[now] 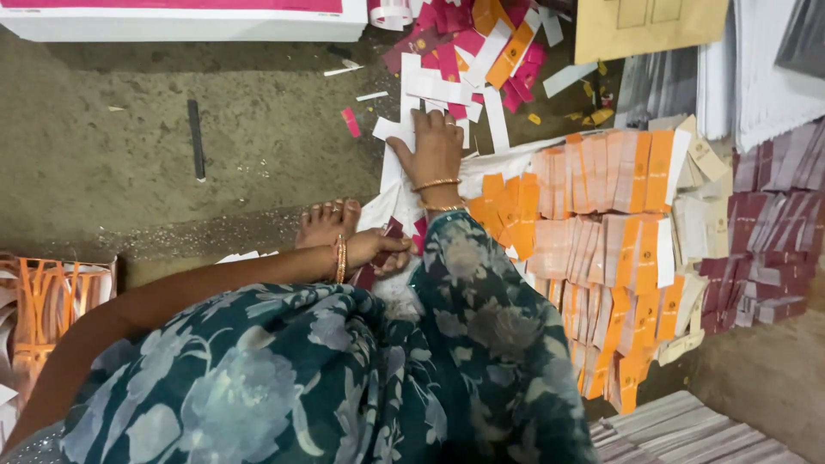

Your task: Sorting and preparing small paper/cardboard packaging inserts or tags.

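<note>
Much of the scene is hidden by a dark green floral garment (344, 378), and the heap of pink, orange and white paper strips (468, 43) is cut off at the top edge. The left hand (378, 251) is seen curled, its fingers closed on dark maroon paper tags (388, 236), partly concealed. The right hand (432, 150) is stretched forward, palm down, fingers slightly spread and pressed on loose white paper strips (430, 86) lying on the floor. Rows of orange folded tags (601, 223) are stacked just beside.

The left hand (378, 251) has its fingers partly hidden behind dark red tags (388, 234), so its grip is unclear. The white box (185, 19) is cut by the top edge. Print on the orange tags (601, 223) is too small to read.
</note>
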